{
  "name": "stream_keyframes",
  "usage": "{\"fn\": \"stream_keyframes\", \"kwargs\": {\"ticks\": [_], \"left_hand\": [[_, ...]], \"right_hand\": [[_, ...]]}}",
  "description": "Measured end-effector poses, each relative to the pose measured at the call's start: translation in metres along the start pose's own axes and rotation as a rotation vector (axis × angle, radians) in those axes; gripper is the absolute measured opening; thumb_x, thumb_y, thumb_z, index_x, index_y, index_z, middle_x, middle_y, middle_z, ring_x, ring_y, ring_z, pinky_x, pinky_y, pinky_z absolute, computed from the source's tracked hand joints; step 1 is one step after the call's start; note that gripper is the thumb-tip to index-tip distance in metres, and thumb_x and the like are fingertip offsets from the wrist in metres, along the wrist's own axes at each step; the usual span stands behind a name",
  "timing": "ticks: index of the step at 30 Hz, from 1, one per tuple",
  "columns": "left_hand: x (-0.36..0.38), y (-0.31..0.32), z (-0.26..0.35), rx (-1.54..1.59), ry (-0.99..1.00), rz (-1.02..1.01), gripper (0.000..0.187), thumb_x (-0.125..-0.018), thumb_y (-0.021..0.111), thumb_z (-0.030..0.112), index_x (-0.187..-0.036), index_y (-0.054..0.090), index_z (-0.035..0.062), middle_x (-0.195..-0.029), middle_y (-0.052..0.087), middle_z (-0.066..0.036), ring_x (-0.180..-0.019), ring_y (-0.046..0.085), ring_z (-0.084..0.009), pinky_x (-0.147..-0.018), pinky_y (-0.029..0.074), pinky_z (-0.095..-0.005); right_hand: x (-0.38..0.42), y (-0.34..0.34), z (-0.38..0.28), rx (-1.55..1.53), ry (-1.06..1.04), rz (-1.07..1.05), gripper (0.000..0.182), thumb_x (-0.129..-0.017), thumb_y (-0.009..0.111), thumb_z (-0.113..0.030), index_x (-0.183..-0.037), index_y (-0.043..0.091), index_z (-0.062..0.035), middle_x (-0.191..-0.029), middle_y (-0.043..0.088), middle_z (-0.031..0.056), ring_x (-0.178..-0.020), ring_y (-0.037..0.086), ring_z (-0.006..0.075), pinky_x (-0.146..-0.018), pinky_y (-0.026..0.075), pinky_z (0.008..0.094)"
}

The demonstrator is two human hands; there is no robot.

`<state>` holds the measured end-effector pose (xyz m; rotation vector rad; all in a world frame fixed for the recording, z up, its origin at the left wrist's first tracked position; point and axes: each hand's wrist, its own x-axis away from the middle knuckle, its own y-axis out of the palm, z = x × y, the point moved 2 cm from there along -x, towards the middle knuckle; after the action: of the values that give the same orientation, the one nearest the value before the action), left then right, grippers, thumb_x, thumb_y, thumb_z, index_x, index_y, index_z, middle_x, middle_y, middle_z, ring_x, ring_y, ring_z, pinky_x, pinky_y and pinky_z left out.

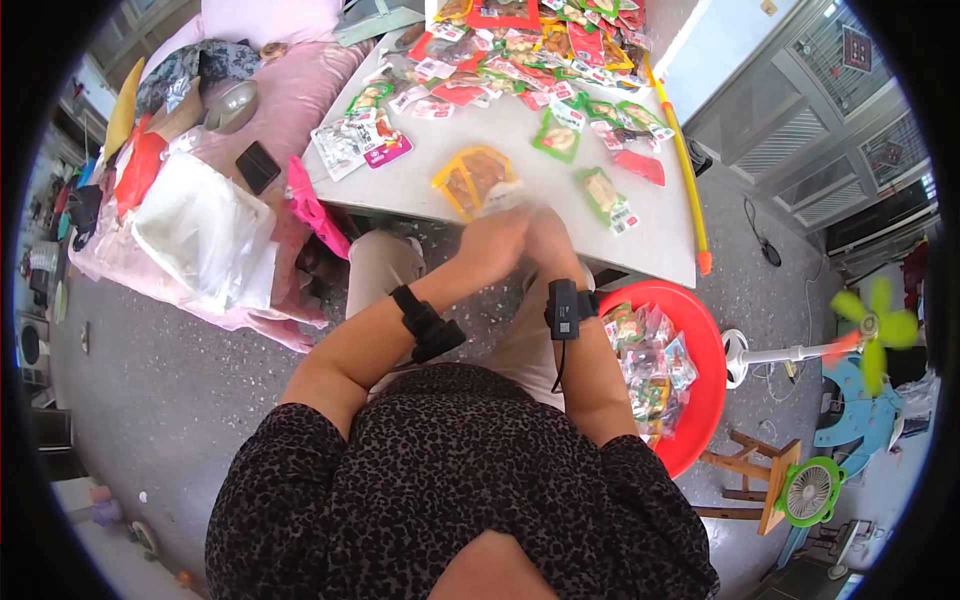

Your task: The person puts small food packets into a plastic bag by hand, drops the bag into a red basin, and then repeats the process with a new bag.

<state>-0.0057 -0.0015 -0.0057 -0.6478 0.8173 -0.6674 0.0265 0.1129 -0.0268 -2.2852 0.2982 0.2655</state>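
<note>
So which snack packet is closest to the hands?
The yellow-orange packet at the table's near edge, just above the left hand and right hand. The other packets lie farther up the white table.

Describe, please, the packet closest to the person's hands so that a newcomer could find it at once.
Start at the white table strewn with snack packets. At its near edge, just above the joined left hand and right hand, lies the yellow-rimmed packet. It is larger than its neighbours, with brown contents and a yellow-orange border, whereas nearby packets are green or red.
</note>
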Motion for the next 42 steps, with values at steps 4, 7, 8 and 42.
{"fn": "stream_keyframes", "kwargs": {"ticks": [4, 7, 8, 42], "left_hand": [[0.015, -0.011, 0.000, -0.092, 0.090, -0.010, 0.031, -0.065, 0.054, 0.012, -0.095, 0.051, 0.0076, -0.095, 0.051, -0.012, -0.093, 0.046, -0.0296, -0.075, 0.038, -0.0387], [0.030, -0.020, -0.005, -0.217, 0.239, 0.122, 0.034, -0.061, 0.058, 0.012, -0.094, 0.053, 0.0087, -0.099, 0.047, -0.012, -0.099, 0.042, -0.0295, -0.082, 0.033, -0.0406], [0.030, -0.016, -0.011, -0.255, 0.242, 0.121, 0.034, -0.061, 0.059, 0.012, -0.094, 0.054, 0.0089, -0.101, 0.046, -0.012, -0.101, 0.040, -0.0294, -0.084, 0.031, -0.0418], [0.056, -0.101, 0.019, 0.999, -0.441, -0.413, 0.019, -0.083, 0.041, 0.011, -0.094, 0.050, -0.0014, -0.089, 0.055, -0.006, -0.082, 0.050, -0.0108, -0.075, 0.040, -0.0248]], "right_hand": [[0.014, -0.003, 0.011, -0.379, 0.086, 0.064, 0.014, -0.073, 0.050, -0.013, -0.084, 0.053, -0.0044, -0.085, 0.055, 0.0115, -0.080, 0.051, 0.0262, -0.069, 0.041, 0.0337], [0.034, 0.012, 0.057, -1.060, 0.202, 0.260, 0.015, -0.077, 0.048, -0.006, -0.092, 0.045, -0.0048, -0.083, 0.054, 0.0090, -0.072, 0.054, 0.0208, -0.059, 0.043, 0.0296], [0.039, 0.013, 0.068, -1.230, 0.380, 0.292, 0.017, -0.077, 0.048, -0.006, -0.093, 0.044, -0.0050, -0.084, 0.053, 0.0086, -0.072, 0.054, 0.0202, -0.058, 0.043, 0.0291], [0.065, -0.062, -0.130, 0.124, -0.165, -0.183, 0.013, -0.071, 0.049, -0.016, -0.073, 0.049, -0.0032, -0.070, 0.052, 0.0153, -0.069, 0.051, 0.0337, -0.060, 0.038, 0.0417]]}}
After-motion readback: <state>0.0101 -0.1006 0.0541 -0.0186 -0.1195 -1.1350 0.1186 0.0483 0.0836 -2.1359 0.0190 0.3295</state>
